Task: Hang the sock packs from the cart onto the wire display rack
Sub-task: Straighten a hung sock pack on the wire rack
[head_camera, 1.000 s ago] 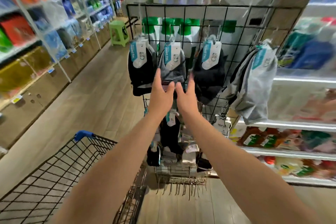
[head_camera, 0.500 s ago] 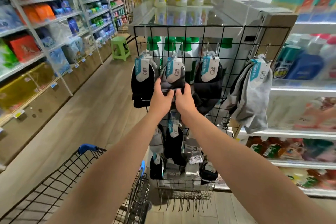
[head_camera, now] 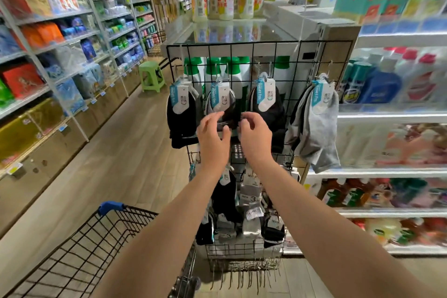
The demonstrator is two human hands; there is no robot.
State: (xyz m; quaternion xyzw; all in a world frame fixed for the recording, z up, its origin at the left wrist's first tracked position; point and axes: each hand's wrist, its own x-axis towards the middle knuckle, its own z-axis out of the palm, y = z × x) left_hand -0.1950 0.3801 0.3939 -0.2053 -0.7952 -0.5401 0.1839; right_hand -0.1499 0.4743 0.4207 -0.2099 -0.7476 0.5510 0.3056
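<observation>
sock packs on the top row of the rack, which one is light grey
The rightmost pack: light grey socks, while the three packs to its left are black or dark.

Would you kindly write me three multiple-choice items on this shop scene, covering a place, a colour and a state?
1. Where is the green stool? A on a top shelf; B on the floor left of the wire rack; C on a hook.
2. The cart handle is: A red; B blue; C yellow.
3. The left hand is: A open, holding nothing; B gripping a bottle; C resting on the handle.
Answers: B, it stands in the aisle; B, blue grip; A, fingers spread before a sock pack.
</observation>
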